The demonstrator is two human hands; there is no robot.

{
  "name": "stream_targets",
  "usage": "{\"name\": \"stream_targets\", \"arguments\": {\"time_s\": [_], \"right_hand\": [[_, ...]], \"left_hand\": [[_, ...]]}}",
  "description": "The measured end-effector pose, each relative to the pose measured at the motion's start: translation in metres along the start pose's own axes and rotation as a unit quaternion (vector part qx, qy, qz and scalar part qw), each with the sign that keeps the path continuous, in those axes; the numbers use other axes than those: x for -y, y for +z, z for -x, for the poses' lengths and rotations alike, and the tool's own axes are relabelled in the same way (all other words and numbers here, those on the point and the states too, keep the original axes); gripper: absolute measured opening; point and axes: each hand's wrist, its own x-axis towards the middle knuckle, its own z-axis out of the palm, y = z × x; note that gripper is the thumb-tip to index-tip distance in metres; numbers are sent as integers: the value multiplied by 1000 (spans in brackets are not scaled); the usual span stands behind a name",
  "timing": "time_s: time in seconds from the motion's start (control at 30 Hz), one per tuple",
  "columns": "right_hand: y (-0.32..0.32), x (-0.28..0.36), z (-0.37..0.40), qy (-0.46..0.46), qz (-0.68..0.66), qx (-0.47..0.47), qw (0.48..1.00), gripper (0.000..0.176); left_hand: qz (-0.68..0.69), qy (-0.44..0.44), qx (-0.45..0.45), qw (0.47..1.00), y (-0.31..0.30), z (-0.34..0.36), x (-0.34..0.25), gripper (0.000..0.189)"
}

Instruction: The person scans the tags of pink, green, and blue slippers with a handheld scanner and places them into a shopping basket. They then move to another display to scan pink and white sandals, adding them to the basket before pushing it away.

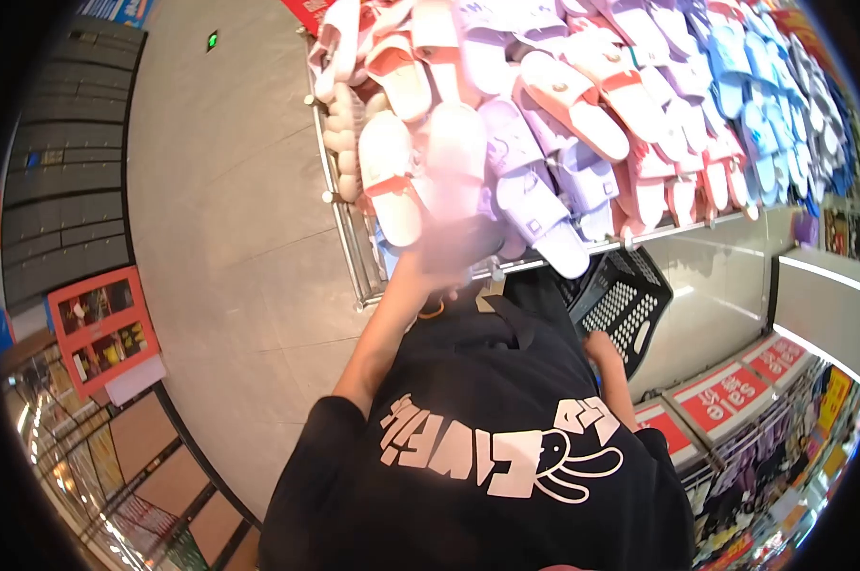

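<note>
pale pink-white foam slide slipper (454, 152), smooth, rounded, motion-blurred, on metal wire rack (346, 238) among matte lilac, coral and blue slides. long axis runs 12 to 6 o'clock. left hand (449, 246) blurred at its 6 o'clock end; finger state cannot tell. right hand (601, 348) at 4 o'clock, fingers curled on perforated black plastic basket (630, 290).

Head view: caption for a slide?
Left hand, motion-blurred, reaches into a rack of pink and lilac slide sandals; right hand holds a black shopping basket.
</note>
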Motion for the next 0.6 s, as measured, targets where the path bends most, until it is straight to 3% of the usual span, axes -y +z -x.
{"name": "stream_targets", "arguments": {"time_s": [0.07,0.13,0.2,0.27,0.33,0.37,0.43,0.53,0.6], "right_hand": [[-78,45,-18,-142,53,-17,988,30],[-162,111,-22,-179,39,195,964,37],[-217,178,14,-197,-77,272,939,42],[-243,231,46,-280,-160,303,897,42],[-239,269,54,-381,-153,287,865,39],[-233,284,55,-381,-151,290,865,39],[-222,310,57,-455,-65,122,880,38],[-228,332,76,-422,-16,83,903,38],[-238,338,84,-443,-28,114,889,38]], "left_hand": [[24,-17,-41,999,-8,6,10,17],[38,-26,-63,997,-14,14,23,23],[54,-7,-81,995,-15,13,25,29],[98,-22,-110,989,-12,17,29,21],[96,-16,-121,988,-9,16,33,21],[91,-14,-127,988,-8,17,35,21],[77,-15,-130,988,-6,24,35,22],[78,-6,-129,989,-11,25,38,23],[88,-4,-151,985,-16,27,43,21]]}}
